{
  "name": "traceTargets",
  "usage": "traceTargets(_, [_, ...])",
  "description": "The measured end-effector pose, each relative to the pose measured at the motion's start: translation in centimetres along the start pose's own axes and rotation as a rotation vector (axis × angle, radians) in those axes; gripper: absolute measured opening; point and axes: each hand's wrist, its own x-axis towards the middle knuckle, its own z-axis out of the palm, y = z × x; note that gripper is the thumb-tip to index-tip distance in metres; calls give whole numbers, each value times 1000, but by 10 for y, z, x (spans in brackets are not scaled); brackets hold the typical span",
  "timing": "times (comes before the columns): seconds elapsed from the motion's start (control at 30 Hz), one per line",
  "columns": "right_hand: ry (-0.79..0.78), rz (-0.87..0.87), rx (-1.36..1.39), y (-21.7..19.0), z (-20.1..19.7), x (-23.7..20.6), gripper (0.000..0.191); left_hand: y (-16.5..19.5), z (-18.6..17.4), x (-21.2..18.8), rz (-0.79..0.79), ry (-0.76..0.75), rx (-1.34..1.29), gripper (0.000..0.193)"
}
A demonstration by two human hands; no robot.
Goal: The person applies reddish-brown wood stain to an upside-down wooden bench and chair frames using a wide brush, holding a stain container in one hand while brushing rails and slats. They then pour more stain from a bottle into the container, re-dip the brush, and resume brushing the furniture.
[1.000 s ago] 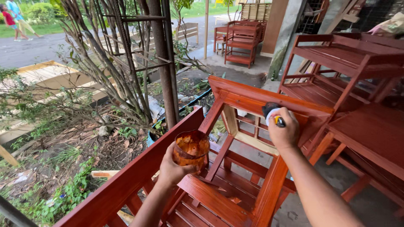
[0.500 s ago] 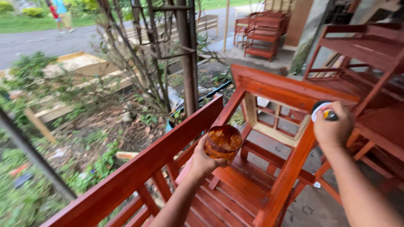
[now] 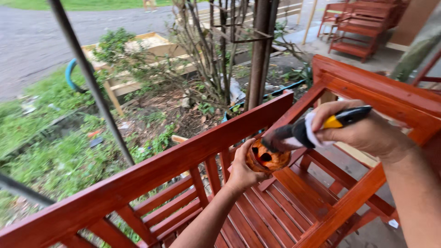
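Soft, even daylight is filling the outdoor scene, casting no hard shadows. Glossy red bench rail (image 3: pixel 193 151) is showing faint sheen. Brush (image 3: pixel 317 128) and right hand (image 3: pixel 363 133) are blurring slightly; edges are bending from wide-angle distortion.

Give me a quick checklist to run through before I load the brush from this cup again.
1. Cup grip: left hand wraps the small stain-smeared cup from below. Ok.
2. Cup level: it leans, mouth turned toward the camera; a spill looks possible. Not ok.
3. Brush grip: right hand closed round the black and yellow handle of the paintbrush. Ok.
4. Brush position: bristle end sits right at the cup mouth. Ok.
5. Stain left in cup: inside too dark to read. Cannot tell.
6. What lies under the cup: the seat slats of the red-brown wooden bench, already glossy with stain. Ok.
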Motion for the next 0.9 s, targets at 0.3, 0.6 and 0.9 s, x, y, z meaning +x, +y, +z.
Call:
traceTargets(0.3, [-463,19,-423,-10,66,46,20,31,-3,-31,82,170,135,112])
traceTargets(0.6, [-600,-59,-464,19,100,68,18,36,-18,-56,-70,356,255,112])
traceTargets(0.9, [-813,71,-398,16,135,95,17,44,-55,-95,-85,490,395,112])
